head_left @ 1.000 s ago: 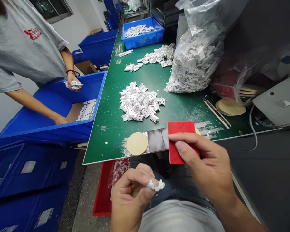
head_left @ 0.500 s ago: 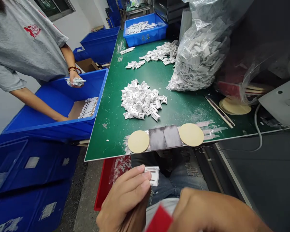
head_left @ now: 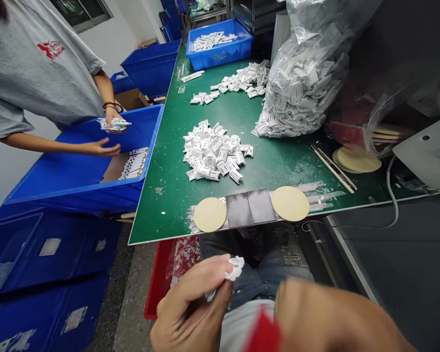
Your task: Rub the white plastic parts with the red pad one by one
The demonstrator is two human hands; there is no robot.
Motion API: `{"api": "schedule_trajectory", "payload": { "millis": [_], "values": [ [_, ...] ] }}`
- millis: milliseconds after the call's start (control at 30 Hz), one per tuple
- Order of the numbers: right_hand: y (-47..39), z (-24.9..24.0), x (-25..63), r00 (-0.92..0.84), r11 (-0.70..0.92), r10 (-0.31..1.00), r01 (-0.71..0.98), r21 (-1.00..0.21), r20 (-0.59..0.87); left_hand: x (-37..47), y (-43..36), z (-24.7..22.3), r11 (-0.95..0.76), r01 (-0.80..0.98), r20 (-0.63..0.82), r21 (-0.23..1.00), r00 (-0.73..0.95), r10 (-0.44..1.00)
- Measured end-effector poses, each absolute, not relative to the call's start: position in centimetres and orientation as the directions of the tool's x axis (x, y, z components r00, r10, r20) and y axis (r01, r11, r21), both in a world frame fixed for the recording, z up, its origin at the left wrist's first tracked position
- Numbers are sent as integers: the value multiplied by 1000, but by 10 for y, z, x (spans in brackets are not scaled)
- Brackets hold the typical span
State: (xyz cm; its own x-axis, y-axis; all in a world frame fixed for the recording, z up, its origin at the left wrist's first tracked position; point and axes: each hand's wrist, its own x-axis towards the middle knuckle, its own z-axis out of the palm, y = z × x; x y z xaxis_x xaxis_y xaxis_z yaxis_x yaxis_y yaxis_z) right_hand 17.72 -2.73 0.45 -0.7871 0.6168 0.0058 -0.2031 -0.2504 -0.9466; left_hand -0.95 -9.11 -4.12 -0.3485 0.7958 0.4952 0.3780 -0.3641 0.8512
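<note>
My left hand (head_left: 194, 303) is closed, pinching a small white plastic part (head_left: 236, 268) between thumb and fingers over my lap. The part is tilted and juts out to the right of the fingertips. My right hand (head_left: 311, 313), smeared by motion, is bent at the lower right. At its left side shows a flat red piece (head_left: 263, 332), apparently held in it; its lower end is out of view. On the green table (head_left: 161, 210) ahead lies a heap of similar white plastic parts (head_left: 214, 152).
Two dark square pads (head_left: 251, 208) and round beige discs (head_left: 210, 215) line the table's front edge. A clear bag of white parts (head_left: 300, 93) stands right. Below is a red bin (head_left: 157, 278). Another person's hand (head_left: 102, 146) is over a blue crate (head_left: 69, 195) at left.
The white part has turned in my left fingers, from face-on to tilted. My right hand and the red piece have shifted slightly right. The other person's hand has risen from the crate.
</note>
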Motion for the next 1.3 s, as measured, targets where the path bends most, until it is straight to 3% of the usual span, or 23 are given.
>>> {"api": "schedule_trajectory", "payload": {
  "millis": [67, 133, 267, 400, 600, 700, 767, 900, 1000, 1033, 1133, 1167, 1300],
  "values": [
    [-30, 4, 176, -486, -241, 868, -230, -943, -103, -8, -90, -39, -339, 348, 461, 874, -371, 806],
    [-33, 4, 176, -205, -199, 968, -260, -945, -147, -6, -89, -35, -296, 323, 412, 899, -392, 823],
    [-35, 3, 173, -383, -123, 922, -160, -979, -53, -4, -88, -32, -289, 279, 383, 916, -393, 836],
    [-30, -4, 167, -48, -166, 986, -156, -974, -160, -4, -88, -33, -281, 267, 373, 922, -414, 830],
    [-36, -5, 170, -76, -302, 951, -438, -847, -300, -6, -86, -37, -339, 277, 425, 899, -364, 828],
    [-37, -7, 171, -385, -380, 904, -529, -759, -185, -7, -88, -42, -386, 315, 484, 867, -348, 803],
    [-35, -10, 169, -518, -383, 848, -454, -805, -111, -9, -90, -44, -417, 364, 535, 832, -334, 776],
    [-27, -12, 163, -212, -233, 963, -338, -912, -167, -9, -91, -41, -412, 332, 514, 849, -336, 789],
    [-23, -13, 159, -399, -308, 904, -355, -882, -155, -8, -90, -36, -343, 182, 385, 922, -325, 864],
    [-22, -13, 159, -369, -295, 914, -326, -898, -167, -7, -89, -35, -321, 138, 350, 937, -334, 875],
    [-21, -15, 157, -28, -185, 983, -217, -958, -184, -5, -89, -33, -268, 48, 264, 962, -398, 879],
    [-22, -15, 156, -1, -171, 985, -215, -962, -175, -5, -89, -33, -247, 37, 241, 968, -403, 883],
    [-30, -12, 156, -107, -196, 980, -311, -930, -171, -6, -88, -34, -195, -46, 166, 980, -363, 917]
  ]
}}
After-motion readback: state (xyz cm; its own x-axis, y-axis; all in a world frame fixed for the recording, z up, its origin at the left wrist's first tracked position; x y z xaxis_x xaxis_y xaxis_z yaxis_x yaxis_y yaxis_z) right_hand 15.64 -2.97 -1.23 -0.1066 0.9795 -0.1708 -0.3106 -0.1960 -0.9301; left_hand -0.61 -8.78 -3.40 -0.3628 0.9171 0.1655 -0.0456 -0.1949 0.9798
